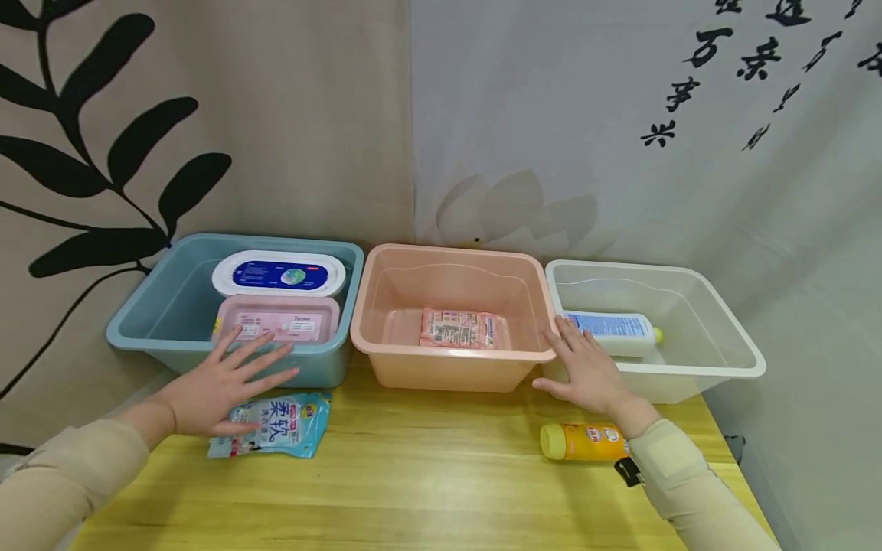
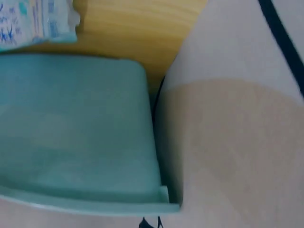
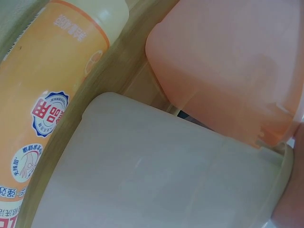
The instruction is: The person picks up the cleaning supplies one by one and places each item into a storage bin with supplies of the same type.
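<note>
Presently, well apart from each other and with fingers outstretched, the left hand [image 1: 222, 389] is at the front of the blue bin [image 1: 324, 371] and the right hand [image 1: 591, 373] by the rims of the peach bin [image 1: 441, 373] and white bin [image 1: 720, 329], where uneven pressure could tip the latter, rolling its white bottle [image 1: 619, 337].

Before you, as background: one wall-hanging of beige cloth [image 1: 310, 115] on your left, printed with a black leafy branch [image 1: 141, 145]; one adjoining pale grey-white cloth [image 1: 551, 84] on your right, meeting it at a vertical seam [image 1: 412, 115], bearing black brush-style characters [image 1: 759, 60] above and a faint grey lotus print [image 1: 520, 208] lower down. Below them you have one table [image 1: 427, 482], yellowish, wood-grained. Your light is soft, leaving a pale sheen on the tabletop, muted shadows, and dimmer grey folds toward the far right.
</note>
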The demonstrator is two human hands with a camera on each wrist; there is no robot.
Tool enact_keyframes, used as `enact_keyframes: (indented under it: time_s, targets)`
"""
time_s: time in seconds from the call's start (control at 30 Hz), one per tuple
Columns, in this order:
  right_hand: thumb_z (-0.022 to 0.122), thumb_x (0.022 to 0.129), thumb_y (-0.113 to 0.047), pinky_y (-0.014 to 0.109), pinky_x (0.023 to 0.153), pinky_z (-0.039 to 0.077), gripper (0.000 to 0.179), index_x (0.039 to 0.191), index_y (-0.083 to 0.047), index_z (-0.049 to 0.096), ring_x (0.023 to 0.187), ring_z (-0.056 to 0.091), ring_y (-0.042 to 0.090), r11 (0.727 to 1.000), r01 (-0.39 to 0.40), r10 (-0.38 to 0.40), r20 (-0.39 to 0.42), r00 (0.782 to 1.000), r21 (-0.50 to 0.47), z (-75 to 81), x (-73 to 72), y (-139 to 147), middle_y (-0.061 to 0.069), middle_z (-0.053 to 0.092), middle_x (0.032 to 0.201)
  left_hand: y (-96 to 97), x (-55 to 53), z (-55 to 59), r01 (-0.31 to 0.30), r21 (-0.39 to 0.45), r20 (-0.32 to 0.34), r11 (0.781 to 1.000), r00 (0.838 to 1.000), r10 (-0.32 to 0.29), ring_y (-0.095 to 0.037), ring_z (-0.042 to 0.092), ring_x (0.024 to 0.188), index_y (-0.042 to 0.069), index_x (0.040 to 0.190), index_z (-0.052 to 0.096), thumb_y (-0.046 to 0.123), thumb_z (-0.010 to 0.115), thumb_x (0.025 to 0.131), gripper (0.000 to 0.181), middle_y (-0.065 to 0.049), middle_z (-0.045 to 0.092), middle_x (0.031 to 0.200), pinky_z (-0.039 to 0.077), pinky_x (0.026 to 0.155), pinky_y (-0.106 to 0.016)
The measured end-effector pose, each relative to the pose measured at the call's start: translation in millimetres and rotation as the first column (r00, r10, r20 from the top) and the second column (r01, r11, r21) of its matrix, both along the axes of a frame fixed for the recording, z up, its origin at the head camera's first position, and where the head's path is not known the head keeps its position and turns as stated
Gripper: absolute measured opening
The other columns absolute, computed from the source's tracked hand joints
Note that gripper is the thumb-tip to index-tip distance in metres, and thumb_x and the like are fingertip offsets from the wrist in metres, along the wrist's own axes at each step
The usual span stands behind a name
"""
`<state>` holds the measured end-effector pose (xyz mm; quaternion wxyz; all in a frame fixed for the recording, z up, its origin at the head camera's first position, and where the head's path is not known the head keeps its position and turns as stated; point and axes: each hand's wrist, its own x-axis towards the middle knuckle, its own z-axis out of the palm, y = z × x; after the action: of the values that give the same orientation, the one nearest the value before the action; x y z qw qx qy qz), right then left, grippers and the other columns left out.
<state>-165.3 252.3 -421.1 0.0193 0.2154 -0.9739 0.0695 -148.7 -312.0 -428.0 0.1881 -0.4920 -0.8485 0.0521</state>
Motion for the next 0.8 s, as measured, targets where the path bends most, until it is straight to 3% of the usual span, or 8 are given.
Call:
enact_keyframes:
  time_s: [0.1, 0.23, 0.47, 0.8]
  targets:
    - [0.060, 0.081, -0.059, 0.055, 0.114, 0.018, 0.087, 0.147, -0.010, 0.030, 0.142, 0.019, 0.039, 1.000, -0.004, 0.004, -0.006, 1.000, 0.003, -0.6, 0.0, 0, 0.021, 0.018, 0.155, 0.4, 6.1, -5.6, 0.008, -0.001, -0.003, 1.000, 1.000, -0.008, -0.029, -0.006, 0.146, 0.024, 0.147, 0.028, 0.073, 0.036, 0.084, 0.080, -0.010, 0.016, 0.157, -0.007, 0.112, -0.063]
    - [0.059, 0.081, -0.059, 0.056, 0.114, 0.019, 0.087, 0.146, -0.009, 0.031, 0.141, 0.019, 0.040, 1.000, -0.009, 0.009, -0.013, 1.000, 0.009, -1.2, -0.5, 1, 0.021, 0.018, 0.154, 1.2, 12.9, -11.3, 0.023, 0.020, -0.009, 1.000, 1.000, -0.023, -0.033, 0.003, 0.146, 0.024, 0.145, 0.033, 0.074, 0.037, 0.084, 0.079, -0.010, 0.018, 0.157, -0.003, 0.111, -0.064]
    - [0.059, 0.081, -0.059, 0.056, 0.113, 0.020, 0.087, 0.146, -0.009, 0.031, 0.142, 0.019, 0.039, 1.000, -0.011, 0.011, -0.022, 1.000, 0.013, -0.6, -1.8, 0, 0.022, 0.019, 0.154, -1.7, 24.2, -26.6, 0.031, 0.017, -0.018, 0.999, 0.999, -0.031, -0.033, 0.007, 0.145, 0.023, 0.144, 0.036, 0.072, 0.033, 0.086, 0.075, -0.008, 0.016, 0.158, -0.005, 0.114, -0.059]
    - [0.060, 0.081, -0.059, 0.056, 0.112, 0.021, 0.087, 0.146, -0.009, 0.031, 0.141, 0.020, 0.040, 1.000, -0.012, 0.012, -0.024, 1.000, 0.004, -2.1, -3.0, 2, 0.023, 0.020, 0.153, -11.8, 31.3, -56.1, -0.003, 0.028, 0.013, 1.000, 1.000, 0.003, -0.030, 0.011, 0.145, 0.020, 0.141, 0.040, 0.068, 0.037, 0.088, 0.071, -0.008, 0.028, 0.153, -0.002, 0.116, -0.057]
